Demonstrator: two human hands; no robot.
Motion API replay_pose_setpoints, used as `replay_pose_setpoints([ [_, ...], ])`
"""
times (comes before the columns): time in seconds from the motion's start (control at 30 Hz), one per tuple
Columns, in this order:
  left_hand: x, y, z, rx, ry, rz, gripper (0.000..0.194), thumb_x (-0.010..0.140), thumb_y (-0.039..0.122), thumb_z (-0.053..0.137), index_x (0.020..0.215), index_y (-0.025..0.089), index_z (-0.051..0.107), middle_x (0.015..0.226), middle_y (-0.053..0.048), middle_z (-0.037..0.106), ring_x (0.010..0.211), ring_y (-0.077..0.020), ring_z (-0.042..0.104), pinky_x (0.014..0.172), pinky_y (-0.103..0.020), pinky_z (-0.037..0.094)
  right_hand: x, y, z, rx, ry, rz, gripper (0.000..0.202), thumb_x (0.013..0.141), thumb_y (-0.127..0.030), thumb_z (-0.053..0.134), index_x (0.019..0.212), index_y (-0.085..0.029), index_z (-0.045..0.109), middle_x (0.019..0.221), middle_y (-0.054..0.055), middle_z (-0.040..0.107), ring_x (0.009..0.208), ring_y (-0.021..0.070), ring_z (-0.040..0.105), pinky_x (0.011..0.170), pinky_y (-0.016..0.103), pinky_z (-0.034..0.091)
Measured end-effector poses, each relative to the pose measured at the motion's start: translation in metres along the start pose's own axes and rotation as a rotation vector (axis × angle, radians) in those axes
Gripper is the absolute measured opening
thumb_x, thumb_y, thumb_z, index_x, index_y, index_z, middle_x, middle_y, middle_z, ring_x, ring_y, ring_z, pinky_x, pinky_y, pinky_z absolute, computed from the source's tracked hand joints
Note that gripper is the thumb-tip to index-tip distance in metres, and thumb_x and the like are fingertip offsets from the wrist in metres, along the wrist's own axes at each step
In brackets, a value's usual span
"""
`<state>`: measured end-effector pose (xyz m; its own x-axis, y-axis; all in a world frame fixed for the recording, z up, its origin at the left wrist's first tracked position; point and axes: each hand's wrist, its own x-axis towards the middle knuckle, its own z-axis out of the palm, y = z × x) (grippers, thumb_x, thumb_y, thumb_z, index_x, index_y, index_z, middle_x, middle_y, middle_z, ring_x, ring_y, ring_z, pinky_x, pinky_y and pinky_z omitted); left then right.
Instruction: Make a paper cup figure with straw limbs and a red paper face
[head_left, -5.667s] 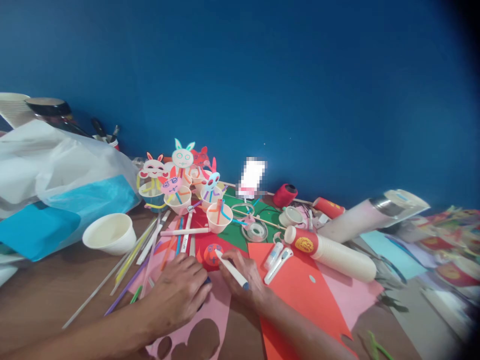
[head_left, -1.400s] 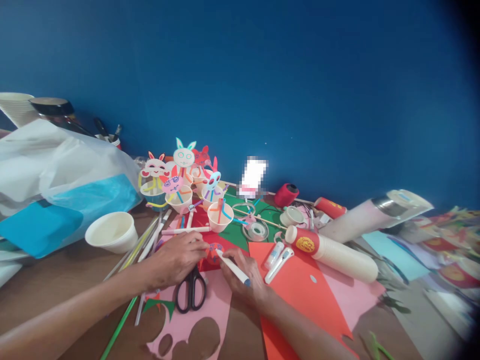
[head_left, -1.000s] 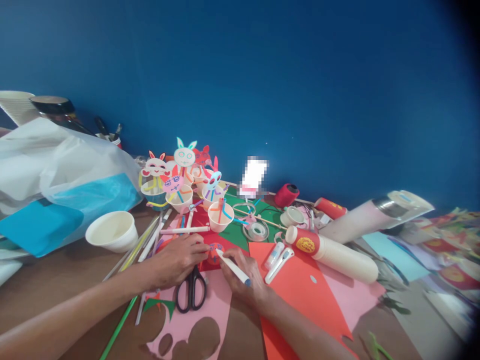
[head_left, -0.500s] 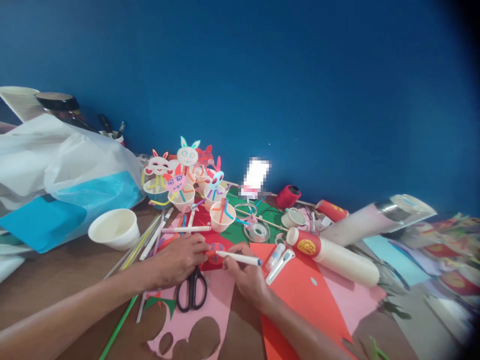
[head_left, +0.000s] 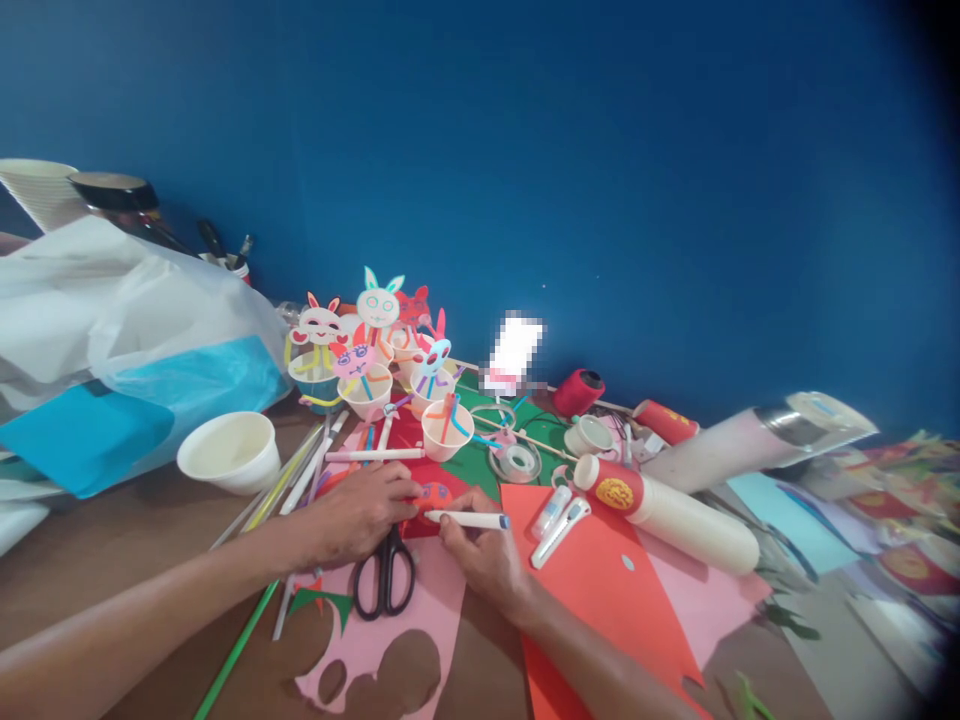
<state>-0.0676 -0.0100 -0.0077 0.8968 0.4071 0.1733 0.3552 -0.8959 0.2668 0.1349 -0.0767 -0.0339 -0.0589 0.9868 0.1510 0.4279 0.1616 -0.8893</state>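
In my right hand (head_left: 484, 560) is a white marker pen (head_left: 476, 520) with a blue end, its tip on a small red paper face (head_left: 433, 497) with blue eyes drawn on it. My left hand (head_left: 367, 510) presses the left edge of that face with closed fingertips. Just below my left hand, black-handled scissors (head_left: 384, 580) lie on pink paper (head_left: 439, 590) with round holes cut out, their blades hidden. Another marker (head_left: 375, 455) lies crosswise behind my hands. Close behind the face stands a paper cup (head_left: 447, 430) with orange and blue straw pieces.
Several cups with paper animal heads (head_left: 379, 308) stand at the back. A white bowl (head_left: 229, 452) and long straws (head_left: 289, 475) are to the left. On the right lie orange paper (head_left: 592, 610), a utility knife (head_left: 561, 533), tape (head_left: 517, 461) and a cup stack (head_left: 697, 530). A blue wall rises behind.
The marker in my right hand has shifted slightly left and down over the red face. My left hand stays on the face's edge. The view has shifted slightly.
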Motion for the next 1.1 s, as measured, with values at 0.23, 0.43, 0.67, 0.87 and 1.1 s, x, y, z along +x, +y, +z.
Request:
replay_pose_setpoints([
  [0.23,0.0007,-0.0002,-0.0001,0.009,0.005,-0.009,0.034,0.08,0.004,0.045,0.102,0.022,0.062,0.106,-0.006,0.062,0.096,-0.0229,0.049,0.085,-0.036,0.042,-0.0011,-0.0011,0.0003,-0.094,-0.002,-0.058,0.012,0.085,-0.03,0.05,0.078,-0.02,0.051,0.057,-0.003,0.056,0.046,0.0108,0.05,0.043,0.02,0.037],
  [0.43,0.0,-0.001,0.0012,0.002,-0.007,-0.005,0.035,0.081,0.004,0.044,0.105,0.022,0.062,0.109,-0.006,0.061,0.096,-0.0227,0.048,0.085,-0.037,0.042,-0.0004,-0.005,-0.0005,-0.176,0.005,-0.101,0.011,0.084,-0.029,0.05,0.078,-0.02,0.052,0.057,-0.002,0.06,0.048,0.012,0.054,0.044,0.02,0.039],
  [0.67,-0.0006,-0.0001,0.0002,-0.005,-0.004,-0.008,0.033,0.08,0.005,0.045,0.103,0.021,0.062,0.109,-0.007,0.061,0.097,-0.023,0.048,0.086,-0.037,0.041,0.0008,-0.0069,-0.0004,-0.238,0.027,-0.15,0.013,0.084,-0.03,0.05,0.077,-0.02,0.054,0.061,0.0,0.063,0.049,0.0131,0.058,0.045,0.021,0.041],
  [0.87,-0.0004,-0.0002,0.0007,-0.012,0.034,0.0,0.035,0.078,0.003,0.045,0.102,0.022,0.063,0.106,-0.007,0.062,0.096,-0.0224,0.049,0.085,-0.036,0.042,0.0006,-0.0068,-0.0009,-0.251,0.014,-0.159,0.012,0.084,-0.03,0.049,0.077,-0.021,0.053,0.06,-0.001,0.062,0.049,0.0129,0.057,0.046,0.021,0.041],
  [1.1,-0.0002,0.0006,-0.0003,-0.005,0.021,-0.001,0.036,0.078,0.004,0.044,0.104,0.021,0.063,0.106,-0.007,0.062,0.096,-0.0229,0.049,0.085,-0.037,0.043,-0.0002,-0.0025,0.0001,-0.206,0.017,-0.129,0.012,0.084,-0.03,0.05,0.076,-0.02,0.053,0.058,-0.001,0.061,0.048,0.0127,0.056,0.044,0.02,0.04],
])
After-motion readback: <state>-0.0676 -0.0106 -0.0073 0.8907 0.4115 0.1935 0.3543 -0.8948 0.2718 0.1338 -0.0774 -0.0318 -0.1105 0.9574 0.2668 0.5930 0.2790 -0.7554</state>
